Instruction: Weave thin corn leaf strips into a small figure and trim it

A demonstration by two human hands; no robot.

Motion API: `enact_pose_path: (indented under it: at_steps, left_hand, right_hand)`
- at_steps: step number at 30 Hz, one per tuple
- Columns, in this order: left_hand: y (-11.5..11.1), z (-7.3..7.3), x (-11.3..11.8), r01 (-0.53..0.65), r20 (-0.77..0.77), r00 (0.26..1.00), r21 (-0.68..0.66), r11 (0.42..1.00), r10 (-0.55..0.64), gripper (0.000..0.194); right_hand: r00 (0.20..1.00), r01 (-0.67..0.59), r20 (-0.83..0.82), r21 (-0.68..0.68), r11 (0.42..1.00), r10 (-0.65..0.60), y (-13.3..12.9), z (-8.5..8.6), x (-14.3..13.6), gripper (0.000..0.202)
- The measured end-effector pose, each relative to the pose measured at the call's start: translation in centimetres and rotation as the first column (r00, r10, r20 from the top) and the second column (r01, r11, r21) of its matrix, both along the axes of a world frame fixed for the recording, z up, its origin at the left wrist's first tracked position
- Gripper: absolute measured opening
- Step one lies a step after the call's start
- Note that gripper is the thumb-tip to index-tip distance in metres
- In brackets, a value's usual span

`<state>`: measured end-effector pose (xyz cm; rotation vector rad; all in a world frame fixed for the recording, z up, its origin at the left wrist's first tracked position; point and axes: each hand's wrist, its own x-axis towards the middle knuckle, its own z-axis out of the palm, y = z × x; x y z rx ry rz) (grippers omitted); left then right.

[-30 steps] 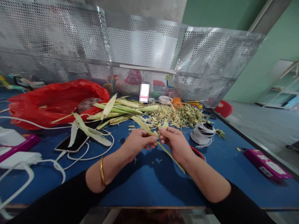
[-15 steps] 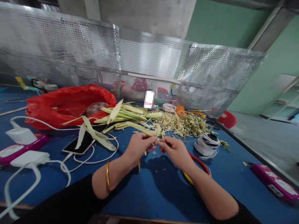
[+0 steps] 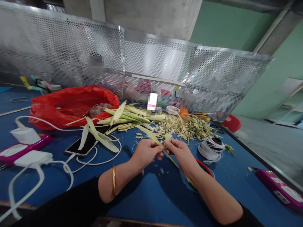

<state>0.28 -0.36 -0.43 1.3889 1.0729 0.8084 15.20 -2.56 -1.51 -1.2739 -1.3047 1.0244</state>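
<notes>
My left hand (image 3: pixel 146 154) and my right hand (image 3: pixel 181 154) meet over the blue table, fingertips nearly touching. Both pinch a pale green leaf strip (image 3: pixel 151 135) that looks like corn husk. Its long end points up and left past my left fingers. A short flap (image 3: pixel 167 136) stands up at my right fingertips, and a thin length (image 3: pixel 172 159) slants down to the right beneath my right hand. How the pieces join is hidden by my fingers. Beyond lies a heap of similar husks (image 3: pixel 130 117), with plant scraps (image 3: pixel 169 123) to its right.
A spool of white cord (image 3: pixel 210 150) sits right of my hands, near a red and yellow ring (image 3: pixel 204 166). At left are a red plastic bag (image 3: pixel 47 107), a phone (image 3: pixel 82 144) under loose husks, white cables and a purple power strip (image 3: pixel 44 141). Another purple strip (image 3: pixel 276 186) lies right.
Both hands have shifted slightly right in the view. A thin length of leaf now shows slanting below my right hand, and the flap above it stands out more. The view has turned a little left.
</notes>
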Motion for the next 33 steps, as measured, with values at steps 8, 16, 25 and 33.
enact_pose_path:
  at_steps: [8,16,25,33]
  left_hand:
    - [0.0,0.4,-0.3,0.130,0.083,0.989,-0.126,0.984,-0.120,0.013]
    - [0.3,0.7,-0.5,0.075,0.477,0.877,-0.253,0.964,0.057,0.013]
    - [0.0,0.8,-0.6,0.153,0.497,0.867,-0.332,0.931,0.034,0.006]
    - [-0.1,0.4,-0.2,0.131,0.498,0.864,-0.368,0.921,0.076,0.006]
  right_hand:
    - [0.995,0.027,-0.099,0.033,0.999,-0.024,0.1,0.2,0.1,0.029]
    - [0.949,-0.306,-0.051,0.092,0.947,0.312,-0.6,1.6,-0.1,0.031]
    - [0.965,-0.139,0.250,0.255,0.957,0.074,-0.3,0.6,0.4,0.026]
    - [0.876,-0.096,0.458,0.472,0.877,-0.151,0.0,-0.3,-0.1,0.021]
